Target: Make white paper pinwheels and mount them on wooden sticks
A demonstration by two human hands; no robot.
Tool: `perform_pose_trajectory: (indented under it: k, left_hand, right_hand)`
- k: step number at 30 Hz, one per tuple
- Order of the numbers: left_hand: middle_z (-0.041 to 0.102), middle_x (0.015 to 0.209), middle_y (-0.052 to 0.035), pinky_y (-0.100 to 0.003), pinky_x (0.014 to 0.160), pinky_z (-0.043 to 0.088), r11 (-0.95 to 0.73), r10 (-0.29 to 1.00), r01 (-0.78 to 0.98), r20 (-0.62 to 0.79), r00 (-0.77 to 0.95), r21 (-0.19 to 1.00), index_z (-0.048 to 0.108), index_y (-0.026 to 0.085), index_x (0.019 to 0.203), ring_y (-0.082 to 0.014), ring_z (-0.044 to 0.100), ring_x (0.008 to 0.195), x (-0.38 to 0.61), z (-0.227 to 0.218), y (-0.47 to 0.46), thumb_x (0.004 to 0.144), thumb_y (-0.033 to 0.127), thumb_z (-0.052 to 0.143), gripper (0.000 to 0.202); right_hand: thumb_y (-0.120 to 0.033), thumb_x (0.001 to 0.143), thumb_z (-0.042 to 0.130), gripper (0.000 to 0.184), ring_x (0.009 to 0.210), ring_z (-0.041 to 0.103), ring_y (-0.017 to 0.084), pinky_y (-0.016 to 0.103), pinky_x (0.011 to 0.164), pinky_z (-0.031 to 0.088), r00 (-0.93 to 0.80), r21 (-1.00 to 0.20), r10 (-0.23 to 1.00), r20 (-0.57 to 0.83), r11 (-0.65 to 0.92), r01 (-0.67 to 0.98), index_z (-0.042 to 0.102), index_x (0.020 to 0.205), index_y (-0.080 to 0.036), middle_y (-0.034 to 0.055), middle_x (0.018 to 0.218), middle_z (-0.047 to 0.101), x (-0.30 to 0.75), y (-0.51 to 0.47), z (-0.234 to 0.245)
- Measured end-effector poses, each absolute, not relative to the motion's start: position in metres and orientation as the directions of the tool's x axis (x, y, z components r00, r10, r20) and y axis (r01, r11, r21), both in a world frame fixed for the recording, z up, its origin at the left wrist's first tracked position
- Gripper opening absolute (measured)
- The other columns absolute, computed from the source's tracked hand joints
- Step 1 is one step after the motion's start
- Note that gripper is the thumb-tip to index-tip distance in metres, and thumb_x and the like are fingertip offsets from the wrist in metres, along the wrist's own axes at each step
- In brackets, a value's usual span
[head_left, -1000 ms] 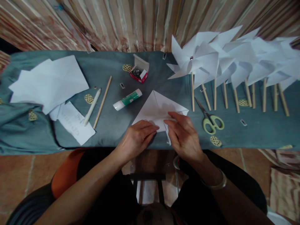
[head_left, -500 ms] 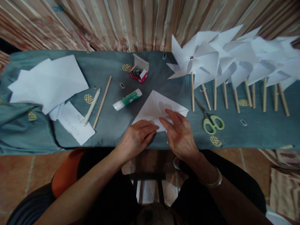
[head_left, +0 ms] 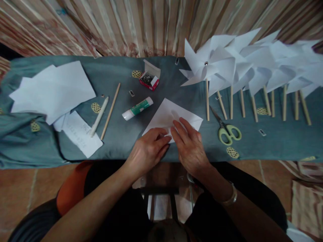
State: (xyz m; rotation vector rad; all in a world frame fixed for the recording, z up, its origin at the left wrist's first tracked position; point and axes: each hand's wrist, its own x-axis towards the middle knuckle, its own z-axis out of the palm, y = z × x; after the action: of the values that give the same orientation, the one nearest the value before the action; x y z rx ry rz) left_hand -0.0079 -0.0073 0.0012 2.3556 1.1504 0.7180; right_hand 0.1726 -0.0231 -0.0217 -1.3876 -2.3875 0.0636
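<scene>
Grey-green cloth covers a long table [head_left: 111, 72] set against striped curtains [head_left: 141, 27]. On it lie one folded white paper [head_left: 174, 112] at the near middle, one glue stick [head_left: 137, 108], one small open red box of pins [head_left: 149, 80], one pair of green-handled scissors [head_left: 225, 129], one loose wooden stick [head_left: 110, 111], one white pen [head_left: 99, 115], one written note [head_left: 80, 133] and a loose pile of white sheets [head_left: 54, 89] at the far left. White paper pinwheels [head_left: 242, 62] lie in a row at the right; about ten sticks show, though the overlapping sails make the count uncertain. The left hand [head_left: 147, 149] lies palm down, fingers stretched almost flat, their tips pressing the paper's near edge. The right hand [head_left: 189, 144] is likewise spread flat, fingers pointing away and to the left, resting on the paper's near right part. Neither hand grips anything; the two nearly meet at the fingertips. Both forearms reach in from the near edge and converge.
</scene>
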Motion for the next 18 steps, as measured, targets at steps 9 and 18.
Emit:
perform_pose_trajectory:
  k: [9, 18]
  left_hand:
    - [0.067, 0.098, -0.0105, -0.034, 0.078, 0.057, -0.615, 0.781, 0.615, 0.275, 0.56, 0.494, 0.066, 0.013, 0.101, -0.0199, 0.064, 0.091, -0.006, 0.002, -0.006, 0.091, 0.016, 0.054, 0.016]
    - [0.068, 0.104, -0.0107, -0.035, 0.079, 0.057, -0.677, 0.734, 0.629, 0.296, 0.611, 0.382, 0.066, 0.014, 0.105, -0.0199, 0.063, 0.092, -0.015, 0.004, -0.003, 0.093, 0.017, 0.051, 0.019]
  right_hand:
    - [-0.009, 0.091, 0.038, 0.049, 0.142, 0.032, 0.029, 0.05, 0.106, 0.037, -0.391, -0.377, 0.873, 0.292, 0.48, 0.792, 0.047, 0.136, -0.022, 0.0119, 0.145, 0.047, 0.185, -0.016, -0.014]
    - [-0.025, 0.095, 0.04, 0.042, 0.121, 0.055, 0.032, 0.052, 0.1, 0.044, -0.238, -0.324, 0.935, 0.263, 0.318, 0.891, 0.051, 0.134, -0.014, 0.0165, 0.129, 0.061, 0.217, 0.008, -0.004]
